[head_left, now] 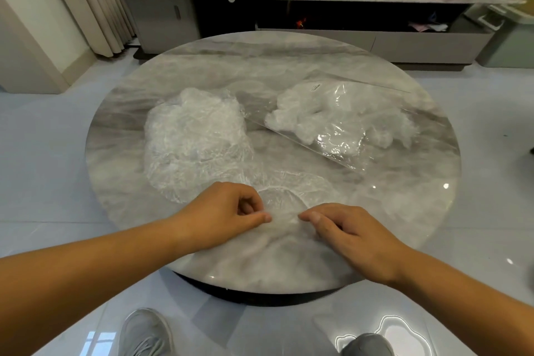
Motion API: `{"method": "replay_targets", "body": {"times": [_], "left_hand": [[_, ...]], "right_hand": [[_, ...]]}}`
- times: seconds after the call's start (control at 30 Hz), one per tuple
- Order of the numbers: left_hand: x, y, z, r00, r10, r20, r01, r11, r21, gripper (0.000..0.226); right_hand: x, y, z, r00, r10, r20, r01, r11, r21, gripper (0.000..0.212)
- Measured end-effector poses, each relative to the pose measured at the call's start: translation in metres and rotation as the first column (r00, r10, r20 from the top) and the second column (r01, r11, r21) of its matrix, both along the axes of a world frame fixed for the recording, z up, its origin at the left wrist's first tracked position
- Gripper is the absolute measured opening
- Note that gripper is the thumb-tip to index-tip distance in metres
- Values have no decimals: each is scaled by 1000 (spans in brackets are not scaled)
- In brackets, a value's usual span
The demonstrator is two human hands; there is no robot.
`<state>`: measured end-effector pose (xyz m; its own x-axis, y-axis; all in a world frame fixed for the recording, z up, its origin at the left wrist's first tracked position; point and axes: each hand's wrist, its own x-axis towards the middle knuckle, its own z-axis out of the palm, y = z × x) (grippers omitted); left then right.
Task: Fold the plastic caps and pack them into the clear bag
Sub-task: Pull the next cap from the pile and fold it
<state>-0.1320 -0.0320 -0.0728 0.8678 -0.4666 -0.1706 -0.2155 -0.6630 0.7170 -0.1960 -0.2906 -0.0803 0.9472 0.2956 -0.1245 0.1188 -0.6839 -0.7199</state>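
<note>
Fingers (257, 217) of your left hand (225, 211) and right hand (349, 230) are curled, each pinching one thin cap (284, 199) spread flat at the table's (260, 61) near edge. Behind the left hand sits the pile (196, 139) of loose caps; the bag (341, 121), partly filled, lies right of it.

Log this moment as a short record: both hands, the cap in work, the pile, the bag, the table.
left hand: pinches the near edge of the plastic cap
right hand: pinches the same edge, close beside the left
loose caps: crumpled heap beyond the left hand
clear bag: right of the heap, white caps inside
table: round, marbled grey top
</note>
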Motion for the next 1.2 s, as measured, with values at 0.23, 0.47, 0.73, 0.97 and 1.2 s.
{"method": "replay_targets", "body": {"times": [0.23, 0.47, 0.73, 0.97, 1.2], "left_hand": [[14, -4, -8, 988, 144, 47, -147, 986, 80, 18], [21, -5, -11, 983, 169, 77, -177, 979, 103, 39], [22, -9, -5, 976, 169, 140, -196, 960, 201, 93], [24, -7, -9, 964, 58, 259, -124, 962, 245, 109], [25, -3, -10, 986, 6, 169, -49, 967, 251, 110]], "right_hand": [[8, 4, -2, 988, 125, 91, -110, 981, -157, 60], [33, 11, 5, 981, -150, 121, 159, 985, -67, 36], [73, 29, 2, 987, -159, -38, 154, 983, -101, 54], [78, 32, 21, 947, -269, -176, 281, 959, 45, 45], [72, 27, 24, 923, -286, -257, 340, 919, 198, 47]]}}
